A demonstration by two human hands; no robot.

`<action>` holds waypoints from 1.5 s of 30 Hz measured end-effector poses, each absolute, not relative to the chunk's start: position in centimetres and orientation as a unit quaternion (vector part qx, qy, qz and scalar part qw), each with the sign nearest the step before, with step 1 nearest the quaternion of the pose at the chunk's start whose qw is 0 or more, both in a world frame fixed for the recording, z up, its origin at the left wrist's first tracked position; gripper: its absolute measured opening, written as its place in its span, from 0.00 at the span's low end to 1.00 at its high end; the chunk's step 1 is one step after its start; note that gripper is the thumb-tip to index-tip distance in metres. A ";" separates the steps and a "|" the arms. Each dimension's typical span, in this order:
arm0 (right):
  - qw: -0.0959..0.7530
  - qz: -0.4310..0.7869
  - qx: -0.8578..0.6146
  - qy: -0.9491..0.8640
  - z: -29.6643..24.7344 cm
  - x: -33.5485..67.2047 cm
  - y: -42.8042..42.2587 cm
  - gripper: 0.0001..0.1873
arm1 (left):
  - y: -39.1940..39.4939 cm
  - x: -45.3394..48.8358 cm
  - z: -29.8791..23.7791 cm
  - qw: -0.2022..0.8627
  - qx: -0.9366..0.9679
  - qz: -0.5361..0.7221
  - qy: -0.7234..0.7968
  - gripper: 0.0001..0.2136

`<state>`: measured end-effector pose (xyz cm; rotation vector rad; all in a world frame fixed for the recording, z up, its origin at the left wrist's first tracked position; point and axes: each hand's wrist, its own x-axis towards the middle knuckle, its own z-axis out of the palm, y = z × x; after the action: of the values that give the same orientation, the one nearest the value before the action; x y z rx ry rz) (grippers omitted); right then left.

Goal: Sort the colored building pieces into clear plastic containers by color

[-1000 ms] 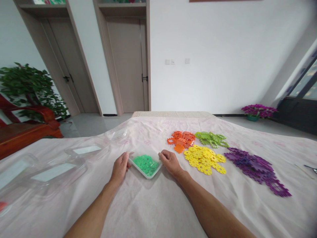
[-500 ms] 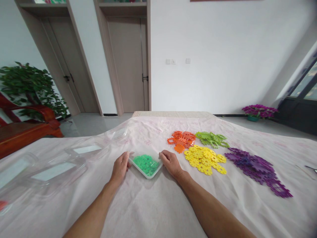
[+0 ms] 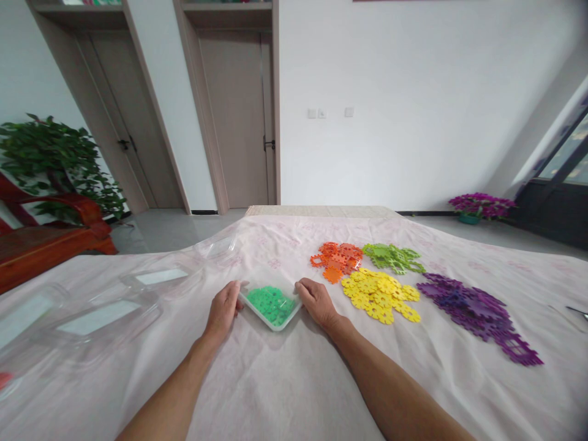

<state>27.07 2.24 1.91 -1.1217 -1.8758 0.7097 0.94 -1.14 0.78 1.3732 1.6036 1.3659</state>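
A clear plastic tray holding several green snowflake pieces rests on the pink-white tablecloth. My left hand grips the tray's left edge with curled fingers. My right hand grips its right edge the same way. To the right of the tray lie sorted piles: orange pieces, light green pieces, yellow pieces and purple pieces.
Several empty clear trays lie in a row at the left of the table. A red wooden bench and a leafy plant stand at the far left. Two doors are behind; a metal object sits at the right edge.
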 end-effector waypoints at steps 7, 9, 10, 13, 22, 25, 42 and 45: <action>0.398 0.276 -0.452 -0.750 2.0 27.1 2.1 0.19 | -1.1 0.9 0.6 0.305 0.520 0.515 0.609 0.32; 0.396 0.272 -0.451 -0.752 1.9 27.1 2.2 0.20 | -1.1 0.8 0.6 0.303 0.523 0.515 0.608 0.32; 0.397 0.268 -0.451 -0.753 1.9 27.1 2.2 0.20 | -1.1 0.8 0.5 0.301 0.524 0.515 0.607 0.32; 0.396 0.263 -0.450 -0.756 1.8 27.2 2.3 0.20 | -1.0 0.8 0.5 0.302 0.524 0.516 0.607 0.32; 0.389 0.265 -0.451 -0.758 1.9 27.2 2.3 0.20 | -1.1 0.8 0.5 0.310 0.517 0.521 0.605 0.32; 0.387 0.259 -0.451 -0.762 2.0 27.2 2.2 0.21 | -1.1 0.8 0.5 0.311 0.518 0.521 0.603 0.32; 0.377 0.254 -0.451 -0.768 1.9 27.2 2.2 0.22 | -1.0 0.8 0.5 0.302 0.520 0.523 0.604 0.32; 0.377 0.255 -0.452 -0.767 1.8 27.2 2.2 0.22 | -0.9 0.8 0.3 0.304 0.518 0.526 0.603 0.32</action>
<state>27.20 2.24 1.77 -1.1559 -1.9607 0.6531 0.81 -0.92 0.34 1.3716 1.5969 1.3929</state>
